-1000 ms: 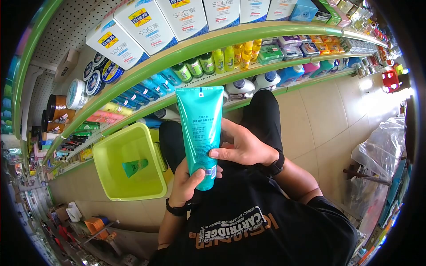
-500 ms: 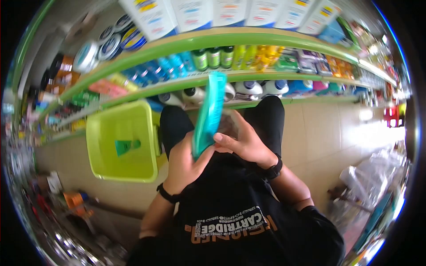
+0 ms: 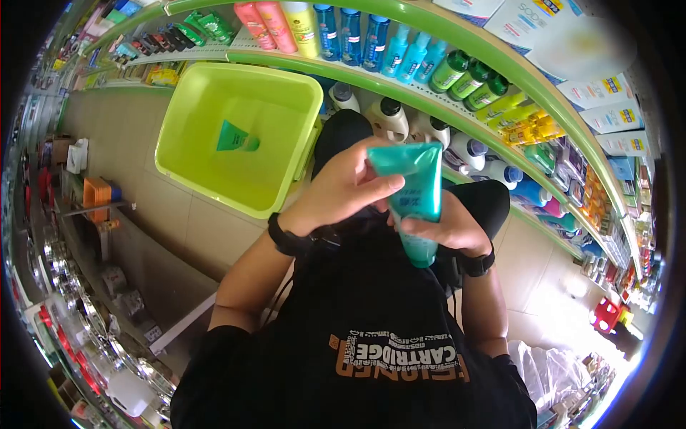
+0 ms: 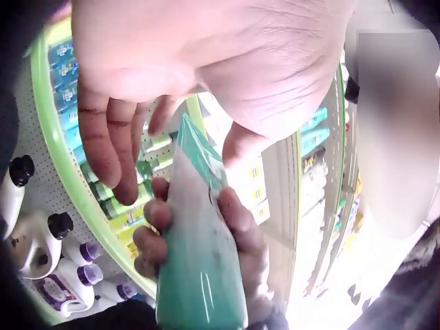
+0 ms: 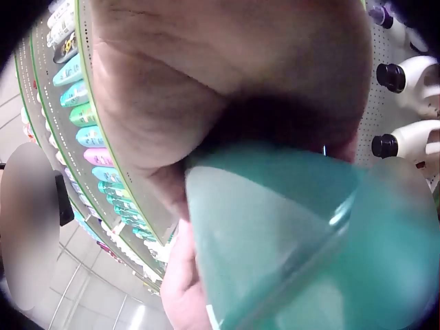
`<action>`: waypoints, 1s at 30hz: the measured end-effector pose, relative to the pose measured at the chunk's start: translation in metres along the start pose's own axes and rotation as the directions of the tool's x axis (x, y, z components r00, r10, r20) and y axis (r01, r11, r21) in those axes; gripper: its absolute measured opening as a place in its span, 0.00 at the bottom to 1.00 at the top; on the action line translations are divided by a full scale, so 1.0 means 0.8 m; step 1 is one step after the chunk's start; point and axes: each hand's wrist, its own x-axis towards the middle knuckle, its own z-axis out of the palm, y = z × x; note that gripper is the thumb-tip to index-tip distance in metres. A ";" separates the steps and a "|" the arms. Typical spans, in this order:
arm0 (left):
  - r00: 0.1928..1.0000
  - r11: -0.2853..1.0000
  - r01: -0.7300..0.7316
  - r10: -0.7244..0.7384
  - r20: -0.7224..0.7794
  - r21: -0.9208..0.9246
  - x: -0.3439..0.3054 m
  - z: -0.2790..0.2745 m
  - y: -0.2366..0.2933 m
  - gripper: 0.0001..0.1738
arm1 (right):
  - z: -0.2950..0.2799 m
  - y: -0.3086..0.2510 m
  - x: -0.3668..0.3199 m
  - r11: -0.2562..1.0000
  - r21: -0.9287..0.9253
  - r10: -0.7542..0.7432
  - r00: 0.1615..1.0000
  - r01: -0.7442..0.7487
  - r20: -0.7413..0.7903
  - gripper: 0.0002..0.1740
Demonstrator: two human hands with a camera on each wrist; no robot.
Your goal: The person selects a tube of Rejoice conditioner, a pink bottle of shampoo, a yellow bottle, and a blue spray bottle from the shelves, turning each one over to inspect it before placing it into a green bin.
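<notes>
Head view: the person's left hand (image 3: 343,187) has its grip pinched shut on the flat crimped end of a teal tube (image 3: 418,196). The right hand (image 3: 444,230) curls round the tube's lower body, close to the chest. A yellow-green basin (image 3: 186,168) just beside them holds a small green tube (image 3: 238,137), with shelved bottles (image 3: 450,70) behind.

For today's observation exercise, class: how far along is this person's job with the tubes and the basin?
Done: one small green tube lies in the basin. In hand: a teal tube, the left hand with its grip on the flat end, the right hand with its grip round the lower part, apart from the basin. Left, probably: putting it in the basin too.
</notes>
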 end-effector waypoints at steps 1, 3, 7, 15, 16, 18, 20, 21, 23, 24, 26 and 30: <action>0.999 0.992 0.036 -0.037 0.008 0.123 -0.004 -0.008 0.014 0.21 | 0.001 -0.001 0.007 0.988 -0.149 0.049 0.996 -0.037 0.076 0.30; 0.999 0.979 0.039 -0.038 -0.010 0.199 -0.013 -0.018 0.024 0.18 | 0.004 0.001 0.022 0.946 -0.319 0.125 0.978 -0.067 0.166 0.37; 0.976 0.932 -0.013 0.091 -0.198 0.362 -0.041 -0.034 0.037 0.13 | 0.007 0.019 0.043 0.893 -0.422 -0.172 0.985 0.155 -0.002 0.42; 0.391 0.763 -0.079 0.616 -0.684 0.642 -0.119 -0.193 0.106 0.21 | -0.099 0.141 0.046 0.994 -0.020 -0.106 0.861 0.111 -0.497 0.15; 0.316 0.725 -0.062 0.667 -0.675 0.686 -0.126 -0.219 0.110 0.23 | -0.111 0.163 0.043 0.999 -0.002 -0.037 0.839 0.042 -0.543 0.15; 0.313 0.695 0.083 0.662 -0.681 0.714 -0.147 -0.279 0.113 0.23 | -0.122 0.192 0.037 0.999 0.018 0.034 0.797 -0.029 -0.603 0.14; 0.326 0.649 0.222 0.653 -0.683 0.727 -0.158 -0.351 0.098 0.25 | -0.126 0.215 0.030 0.985 -0.042 0.114 0.805 -0.169 -0.583 0.14; 0.340 0.640 0.369 0.582 -0.739 0.674 -0.164 -0.396 0.086 0.27 | -0.130 0.222 0.032 0.980 -0.066 0.120 0.816 -0.189 -0.565 0.13; 0.345 0.596 0.508 0.521 -0.780 0.622 -0.168 -0.447 0.058 0.30 | -0.130 0.218 0.037 0.981 -0.053 0.128 0.831 -0.186 -0.541 0.13; 0.372 0.516 0.636 0.448 -0.813 0.575 -0.166 -0.464 0.045 0.31 | -0.128 0.215 0.040 0.980 -0.050 0.138 0.848 -0.190 -0.512 0.13; 0.412 0.368 0.768 0.343 -0.844 0.524 -0.167 -0.516 0.004 0.30 | -0.127 0.219 0.042 0.979 -0.001 0.171 0.836 -0.202 -0.521 0.13; 0.502 0.252 0.802 0.209 -0.839 0.542 -0.155 -0.553 -0.058 0.24 | -0.132 0.233 0.038 0.964 -0.013 0.222 0.828 -0.266 -0.515 0.13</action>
